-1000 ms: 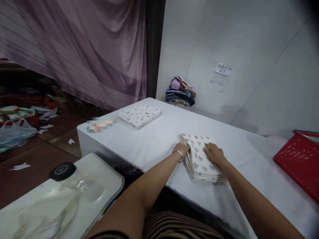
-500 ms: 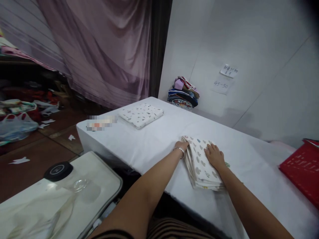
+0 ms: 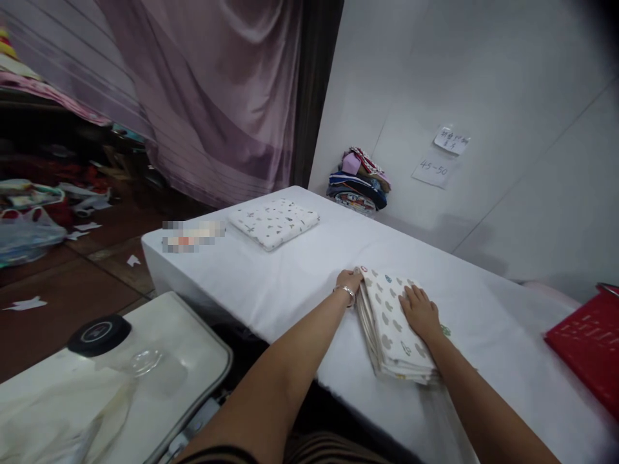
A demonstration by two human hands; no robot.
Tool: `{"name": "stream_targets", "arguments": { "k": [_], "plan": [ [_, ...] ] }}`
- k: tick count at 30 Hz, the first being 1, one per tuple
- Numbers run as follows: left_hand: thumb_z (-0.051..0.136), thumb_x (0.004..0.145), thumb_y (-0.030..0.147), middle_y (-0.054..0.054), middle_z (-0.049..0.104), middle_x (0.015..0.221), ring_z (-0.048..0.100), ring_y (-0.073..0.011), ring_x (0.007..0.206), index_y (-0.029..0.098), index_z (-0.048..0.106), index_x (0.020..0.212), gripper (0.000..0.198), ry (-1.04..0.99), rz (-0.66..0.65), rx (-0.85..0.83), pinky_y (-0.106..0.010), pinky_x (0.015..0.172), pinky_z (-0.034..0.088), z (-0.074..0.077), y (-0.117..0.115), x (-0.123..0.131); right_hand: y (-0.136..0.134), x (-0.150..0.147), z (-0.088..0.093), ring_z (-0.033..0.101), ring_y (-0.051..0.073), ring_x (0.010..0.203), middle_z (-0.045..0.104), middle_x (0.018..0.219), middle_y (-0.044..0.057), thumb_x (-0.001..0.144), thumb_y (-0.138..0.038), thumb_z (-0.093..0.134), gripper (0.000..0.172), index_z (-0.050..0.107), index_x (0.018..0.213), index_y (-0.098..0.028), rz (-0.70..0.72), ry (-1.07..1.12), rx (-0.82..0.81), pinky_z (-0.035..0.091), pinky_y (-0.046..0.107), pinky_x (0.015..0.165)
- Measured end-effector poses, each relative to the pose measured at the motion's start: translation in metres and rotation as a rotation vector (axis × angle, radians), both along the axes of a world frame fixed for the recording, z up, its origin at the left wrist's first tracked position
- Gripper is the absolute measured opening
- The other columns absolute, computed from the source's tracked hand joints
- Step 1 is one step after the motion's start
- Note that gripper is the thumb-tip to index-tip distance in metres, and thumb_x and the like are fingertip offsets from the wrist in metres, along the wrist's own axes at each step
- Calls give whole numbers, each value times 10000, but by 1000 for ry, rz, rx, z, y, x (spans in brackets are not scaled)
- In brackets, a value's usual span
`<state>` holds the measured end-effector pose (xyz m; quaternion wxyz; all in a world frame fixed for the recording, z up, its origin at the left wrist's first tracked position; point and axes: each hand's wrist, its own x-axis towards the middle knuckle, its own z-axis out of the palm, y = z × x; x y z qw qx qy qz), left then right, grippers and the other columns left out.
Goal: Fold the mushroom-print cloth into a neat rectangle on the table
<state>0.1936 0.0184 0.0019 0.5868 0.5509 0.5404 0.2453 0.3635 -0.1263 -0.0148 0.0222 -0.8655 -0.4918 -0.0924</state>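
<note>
A folded cream cloth with grey bear-head prints (image 3: 391, 325) lies on the white-covered table (image 3: 300, 277) in front of me. My right hand (image 3: 420, 312) rests flat on top of it, fingers spread. My left hand (image 3: 349, 282), with a silver bracelet at the wrist, is curled against the cloth's far-left corner, fingers tucked at the folded edge. A second folded white cloth with small dark prints (image 3: 273, 221) lies farther away near the table's left end.
A red perforated basket (image 3: 587, 341) sits at the table's right edge. A pile of colourful clothes (image 3: 358, 180) lies by the wall, under paper notes (image 3: 438, 158). A white case with a black lid (image 3: 99, 332) stands at my left. A purple curtain hangs behind.
My hands stay on the bear-print cloth. The camera has turned slightly, so everything sits a little lower and to the right in view.
</note>
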Motion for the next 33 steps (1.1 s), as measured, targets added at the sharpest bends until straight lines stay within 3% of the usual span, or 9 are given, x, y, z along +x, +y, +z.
{"name": "stream_targets", "arguments": {
  "k": [3,8,12,19,23,33],
  "plan": [
    [536,818,388,-75,683,885,647,-159,724,152,584,933,268,-63,-68,-40,-226,573,495,-1,9,-6,0,0,0,269,230,1322,351,1439,67,908,-409,243,498,415,1329,-205,6,-13,5,312,477,1006],
    [582,783,205,-46,677,863,634,-118,660,156,558,953,178,-86,-129,-6,-205,567,503,-9,14,-13,1,-2,2,259,228,1328,334,1449,57,911,-417,226,510,402,1339,-203,-18,-14,-20,306,481,1015],
    [627,733,183,-45,640,1025,623,-115,719,182,543,972,254,-65,-143,140,-211,602,503,-14,13,-16,1,-2,2,244,225,1335,317,1457,59,912,-435,207,528,390,1349,-203,-27,-6,-44,296,487,1020],
    [618,735,231,-23,628,1041,584,-162,917,237,573,1066,334,22,-237,455,-261,842,441,-7,19,-18,2,-2,2,241,227,1340,312,1460,54,905,-446,216,530,390,1351,-218,-39,-4,-44,290,476,1021],
    [570,773,308,-37,601,1102,578,-177,926,240,629,1013,257,74,-256,533,-273,846,429,-6,24,-14,0,-3,3,250,231,1336,321,1456,53,909,-444,191,535,393,1348,-214,-29,-3,-32,290,473,1023],
    [571,763,272,0,697,912,610,-157,857,243,702,898,190,82,-317,499,-222,775,448,-19,43,-12,-1,-5,7,249,256,1336,320,1455,90,910,-432,212,535,400,1346,-187,-17,16,-28,289,481,1031]
  ]
}}
